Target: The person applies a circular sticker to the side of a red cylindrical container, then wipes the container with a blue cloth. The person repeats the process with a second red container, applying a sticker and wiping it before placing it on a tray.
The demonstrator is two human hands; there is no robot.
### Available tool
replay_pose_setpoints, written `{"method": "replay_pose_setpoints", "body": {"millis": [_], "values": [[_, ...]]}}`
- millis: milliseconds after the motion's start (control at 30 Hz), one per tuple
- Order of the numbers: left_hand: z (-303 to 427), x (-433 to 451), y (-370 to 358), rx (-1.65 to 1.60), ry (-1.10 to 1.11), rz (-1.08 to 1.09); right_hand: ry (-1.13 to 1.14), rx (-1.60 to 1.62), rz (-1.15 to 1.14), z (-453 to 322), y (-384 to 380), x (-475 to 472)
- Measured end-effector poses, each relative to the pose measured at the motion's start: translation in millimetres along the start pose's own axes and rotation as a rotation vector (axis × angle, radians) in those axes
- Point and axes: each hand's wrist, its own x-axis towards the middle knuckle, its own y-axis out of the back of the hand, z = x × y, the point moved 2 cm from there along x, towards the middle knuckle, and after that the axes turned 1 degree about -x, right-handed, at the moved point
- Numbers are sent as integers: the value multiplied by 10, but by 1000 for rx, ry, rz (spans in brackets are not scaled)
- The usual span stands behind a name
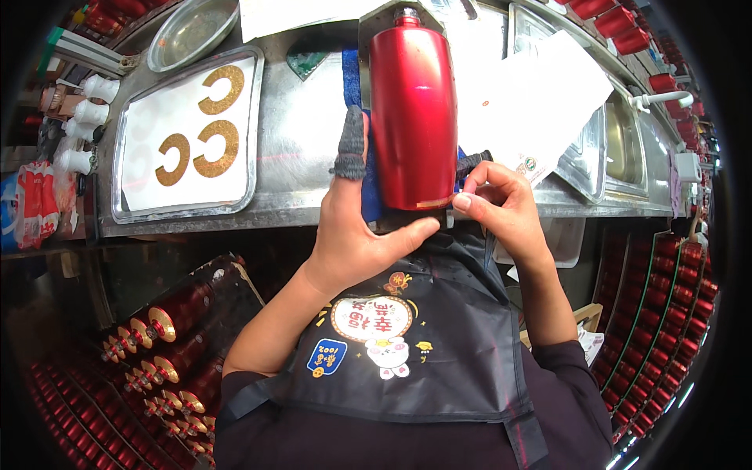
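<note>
A glossy red bottle [413, 117] with a clear threaded neck lies on its side before me, its neck pointing away and its base towards me. A thin gold strip [432, 204] runs along the base edge. My left hand [358, 229] is at the bottle's left side, its thumb stretched just below the base and a grey knit cover on its raised finger. My right hand [499, 202] has thumb and bent index finger together at the lower right edge, where the strip's end meets the thumb. A dark cover is on another right finger, partly behind the bottle.
On the steel worktop [299, 153], a metal tray [257, 135] at left holds white backing with gold C-shaped decals [217, 148]. A round metal bowl [191, 35] stands behind it. White paper [529, 100] lies at right, near a sink [628, 147]. Red-and-gold bottles [161, 323] stand below left.
</note>
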Motion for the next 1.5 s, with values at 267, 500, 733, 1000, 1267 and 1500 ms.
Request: {"method": "replay_pose_setpoints", "body": {"millis": [267, 500, 733, 1000, 1267, 1500], "values": [[-53, 7, -182, -236, 126, 55, 42, -24, 53, -3, -62, 19], [-79, -7, -17, -309, 165, 0, 46, -60, 53, -61, -106, 14], [-179, -28, 179, -552, 247, -2, -4, 8, 20, -10, -111, 34], [-71, -26, -84, -314, 118, 8, 225, -240, 113, -54, -188, 9], [-79, -37, -41, -326, 148, -23, 163, -191, 73, -22, -180, 19], [-105, -31, 18, -486, 223, 67, 111, 15, 19, 19, -133, 47]]}}
